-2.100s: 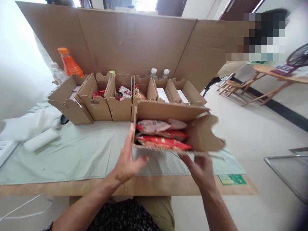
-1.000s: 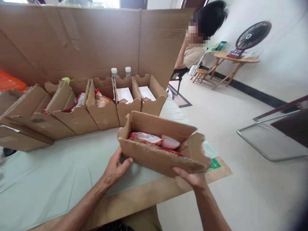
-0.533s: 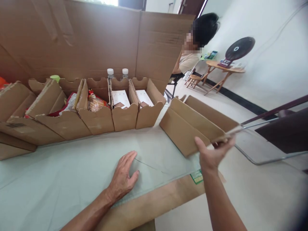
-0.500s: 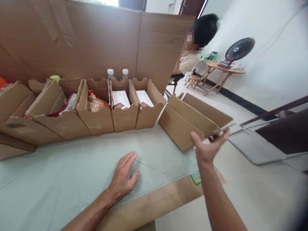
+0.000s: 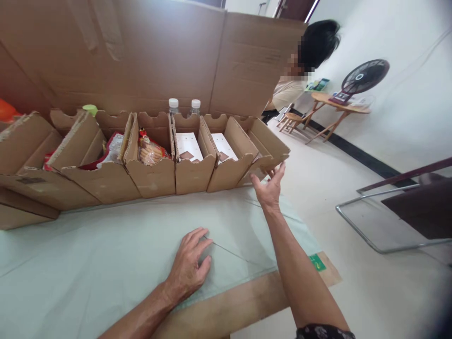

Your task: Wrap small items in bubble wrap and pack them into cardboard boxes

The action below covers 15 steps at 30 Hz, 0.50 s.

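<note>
At the right end of a row of cardboard boxes stands a narrow open-topped cardboard box. My right hand grips its front end, thumb on the left side and fingers at the right corner. My left hand rests on the pale green cloth, fingers loosely apart, with nothing in it. Left of the end box, two boxes hold white printed cartons. Another contains a clear bag of snacks, and one further left has a red and silver packet.
A tall cardboard panel rises behind the row, with two white-capped bottles before it. A person sits beyond. A fan stands on a wooden table. A metal-framed chair is at right.
My right hand has moved the box leftward and back, from a tilted position off the row's end to standing against it. My left hand stays on the cloth. The view has shifted slightly.
</note>
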Available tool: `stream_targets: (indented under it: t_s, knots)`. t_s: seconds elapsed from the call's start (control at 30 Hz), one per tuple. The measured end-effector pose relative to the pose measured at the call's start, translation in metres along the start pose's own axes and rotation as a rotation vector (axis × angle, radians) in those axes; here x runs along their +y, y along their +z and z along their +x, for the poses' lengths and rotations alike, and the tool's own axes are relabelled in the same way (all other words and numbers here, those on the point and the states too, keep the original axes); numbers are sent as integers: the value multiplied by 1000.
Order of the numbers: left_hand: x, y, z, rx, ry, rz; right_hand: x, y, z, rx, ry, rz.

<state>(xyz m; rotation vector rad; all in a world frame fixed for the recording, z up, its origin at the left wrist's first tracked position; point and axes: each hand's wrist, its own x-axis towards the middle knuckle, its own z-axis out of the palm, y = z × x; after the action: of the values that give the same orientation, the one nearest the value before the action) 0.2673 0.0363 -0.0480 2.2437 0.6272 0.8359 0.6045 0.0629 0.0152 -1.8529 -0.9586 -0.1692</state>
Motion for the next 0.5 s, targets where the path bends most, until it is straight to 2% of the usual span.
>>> stream_targets:
  t_s: [0.1, 0.17, 0.2, 0.3, 0.4, 0.5]
  knots:
    - [0, 1, 1, 6, -7, -2, -8, -17, -12, 137, 112, 36]
    - [1, 1, 2, -1, -20, -11, -26, -30, -19, 186, 27, 19]
    - [1, 1, 2, -6, -27, -19, -39, -34, -22, 166, -38, 12]
    - [1, 1, 2, -7, -44, -45, -88, -35, -19, -78, -180, -30]
    - [-1, 1, 2, 9, -56, -78, -131, -19, 1, -382, -227, -242]
    - [-3, 1, 2, 29, -77, -145, -150, -6, 15, -489, -205, -527]
